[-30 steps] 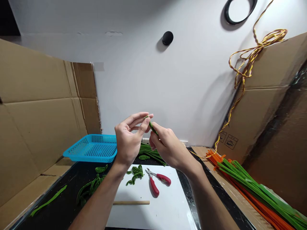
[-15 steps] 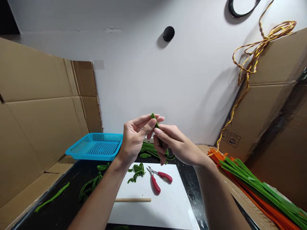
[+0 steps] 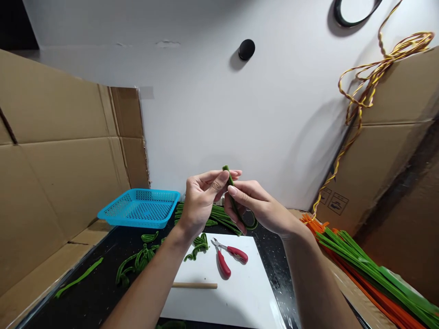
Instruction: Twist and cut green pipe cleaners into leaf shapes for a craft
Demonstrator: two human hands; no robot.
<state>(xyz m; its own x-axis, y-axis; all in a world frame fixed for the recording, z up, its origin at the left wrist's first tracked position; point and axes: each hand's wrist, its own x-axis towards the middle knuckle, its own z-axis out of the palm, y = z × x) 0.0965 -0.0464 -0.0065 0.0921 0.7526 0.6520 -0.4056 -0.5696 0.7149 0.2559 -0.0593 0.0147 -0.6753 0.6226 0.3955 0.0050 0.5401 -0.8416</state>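
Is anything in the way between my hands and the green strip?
Nothing visible: your left hand and right hand both hold the green strip directly. The pliers lie apart from it, on the white board.

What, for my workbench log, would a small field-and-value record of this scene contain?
Left hand: pinches a green chenille piece near its upper end
Right hand: holds the same piece lower down
On white board: red-handled nippers, wooden dowel, curled green pieces
Further left: blue perforated basket, bright green strip
Far right: straight green stems, orange stems
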